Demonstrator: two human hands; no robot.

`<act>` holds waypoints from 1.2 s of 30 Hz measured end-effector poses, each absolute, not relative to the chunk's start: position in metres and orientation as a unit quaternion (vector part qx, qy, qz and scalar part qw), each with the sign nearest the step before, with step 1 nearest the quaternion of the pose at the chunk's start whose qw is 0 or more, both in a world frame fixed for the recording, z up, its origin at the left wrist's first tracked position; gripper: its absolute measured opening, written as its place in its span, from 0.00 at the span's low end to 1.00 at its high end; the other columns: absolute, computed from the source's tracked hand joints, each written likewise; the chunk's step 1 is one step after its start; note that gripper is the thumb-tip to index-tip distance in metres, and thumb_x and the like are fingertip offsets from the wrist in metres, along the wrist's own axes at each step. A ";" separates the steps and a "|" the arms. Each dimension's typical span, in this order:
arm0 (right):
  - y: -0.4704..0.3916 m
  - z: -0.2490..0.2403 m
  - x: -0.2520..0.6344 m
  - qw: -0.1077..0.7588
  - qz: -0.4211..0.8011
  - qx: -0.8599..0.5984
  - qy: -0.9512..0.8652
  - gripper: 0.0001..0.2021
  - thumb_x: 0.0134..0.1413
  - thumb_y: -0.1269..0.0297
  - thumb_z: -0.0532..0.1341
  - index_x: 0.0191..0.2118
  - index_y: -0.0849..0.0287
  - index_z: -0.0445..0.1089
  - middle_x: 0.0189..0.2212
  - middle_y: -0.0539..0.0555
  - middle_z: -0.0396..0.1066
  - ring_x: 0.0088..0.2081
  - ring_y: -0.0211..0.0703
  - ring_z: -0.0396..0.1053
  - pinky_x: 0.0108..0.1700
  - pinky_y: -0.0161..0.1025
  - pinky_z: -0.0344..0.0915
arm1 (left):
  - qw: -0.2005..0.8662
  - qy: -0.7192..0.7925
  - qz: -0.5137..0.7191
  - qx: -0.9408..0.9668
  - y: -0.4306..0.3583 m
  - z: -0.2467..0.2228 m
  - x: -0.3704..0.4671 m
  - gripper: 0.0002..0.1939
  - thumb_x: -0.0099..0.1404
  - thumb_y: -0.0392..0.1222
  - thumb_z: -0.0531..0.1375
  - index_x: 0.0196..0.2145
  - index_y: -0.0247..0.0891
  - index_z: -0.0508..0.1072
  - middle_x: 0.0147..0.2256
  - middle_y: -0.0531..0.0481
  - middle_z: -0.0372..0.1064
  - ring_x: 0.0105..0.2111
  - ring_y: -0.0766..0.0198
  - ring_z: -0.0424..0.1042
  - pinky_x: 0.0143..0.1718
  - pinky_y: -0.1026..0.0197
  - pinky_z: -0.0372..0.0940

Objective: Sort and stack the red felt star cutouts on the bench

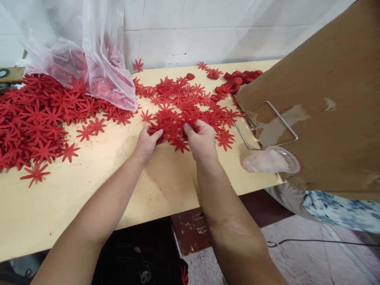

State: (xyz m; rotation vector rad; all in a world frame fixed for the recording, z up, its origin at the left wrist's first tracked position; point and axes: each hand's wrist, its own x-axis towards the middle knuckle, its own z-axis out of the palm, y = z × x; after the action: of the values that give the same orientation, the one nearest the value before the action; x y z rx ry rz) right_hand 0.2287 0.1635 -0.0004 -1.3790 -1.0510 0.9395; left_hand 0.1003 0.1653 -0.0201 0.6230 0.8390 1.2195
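Observation:
My left hand [149,139] is closed on red star-shaped flower pieces, its thumb on top and the fingers hidden beneath. My right hand [201,138] pinches more of the same pieces between thumb and fingers, a short way to the right. Between the hands lie overlapping red flower pieces [172,127], and I cannot tell exactly which of them are held. Just beyond spreads a loose heap of red flower pieces [181,93] on the pale table [113,170]. A larger pile of these pieces [38,122] covers the table's left side.
A clear plastic bag [103,75] rests on the left pile, against the tiled wall. At the right leans a cardboard sheet [320,99] with a bent wire stand [282,118] and a clear plastic dish [271,160]. Patterned cloth [341,209] shows below it.

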 end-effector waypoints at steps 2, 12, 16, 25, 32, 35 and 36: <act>0.164 0.000 0.232 0.565 0.391 -0.580 -0.439 0.09 0.41 0.60 0.66 0.28 0.55 0.65 0.18 0.46 0.63 0.18 0.34 0.58 0.22 0.35 0.60 | 0.696 0.373 0.542 0.288 0.167 -0.021 0.101 0.11 0.55 0.27 0.57 0.36 0.36 0.64 0.25 0.58 0.68 0.23 0.74 0.68 0.32 0.66 0.64; 0.158 -0.002 0.228 0.512 0.413 -0.566 -0.497 0.25 0.38 0.37 0.63 0.21 0.55 0.60 0.14 0.47 0.57 0.17 0.34 0.54 0.20 0.36 0.54 | 0.719 0.347 0.540 0.267 0.166 -0.016 0.099 0.03 0.57 0.33 0.55 0.26 0.36 0.65 0.22 0.56 0.64 0.20 0.74 0.62 0.24 0.68 0.57; 0.156 -0.002 0.223 0.453 0.429 -0.558 -0.548 0.29 0.36 0.31 0.60 0.21 0.56 0.60 0.15 0.48 0.59 0.17 0.33 0.54 0.19 0.35 0.54 | 0.715 0.345 0.515 0.323 0.162 -0.012 0.098 0.11 0.54 0.44 0.64 0.27 0.37 0.67 0.21 0.58 0.62 0.18 0.76 0.55 0.20 0.68 0.51; 0.148 0.001 0.226 0.421 0.487 -0.497 -0.582 0.24 0.39 0.40 0.64 0.30 0.57 0.65 0.22 0.48 0.63 0.23 0.34 0.60 0.27 0.35 0.62 | 0.683 0.407 0.555 0.246 0.165 -0.018 0.100 0.07 0.54 0.38 0.62 0.26 0.38 0.64 0.22 0.60 0.63 0.20 0.76 0.59 0.23 0.69 0.55; 0.154 -0.006 0.240 0.502 0.460 -0.547 -0.487 0.20 0.31 0.47 0.70 0.23 0.57 0.66 0.18 0.48 0.64 0.19 0.34 0.58 0.22 0.35 0.58 | 0.685 0.382 0.562 0.263 0.167 -0.019 0.102 0.12 0.55 0.43 0.64 0.27 0.37 0.63 0.19 0.61 0.56 0.17 0.77 0.53 0.19 0.70 0.49; 0.156 -0.007 0.241 0.507 0.439 -0.573 -0.472 0.24 0.35 0.41 0.67 0.16 0.57 0.61 0.11 0.46 0.56 0.15 0.32 0.52 0.17 0.34 0.51 | 0.686 0.370 0.553 0.293 0.166 -0.019 0.102 0.15 0.52 0.45 0.67 0.30 0.37 0.65 0.20 0.61 0.59 0.17 0.78 0.54 0.19 0.70 0.49; 0.156 -0.007 0.241 0.515 0.437 -0.570 -0.467 0.25 0.35 0.40 0.66 0.16 0.57 0.60 0.11 0.46 0.56 0.15 0.32 0.52 0.17 0.34 0.51 | 0.684 0.366 0.554 0.302 0.165 -0.019 0.102 0.15 0.51 0.44 0.67 0.31 0.37 0.66 0.21 0.60 0.60 0.17 0.78 0.54 0.19 0.70 0.49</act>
State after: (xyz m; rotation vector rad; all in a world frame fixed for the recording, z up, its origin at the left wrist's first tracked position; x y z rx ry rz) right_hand 0.2411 0.1562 -0.0067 -1.3704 -1.1222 1.0503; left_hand 0.1017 0.1648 -0.0189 0.6762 0.8192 1.2423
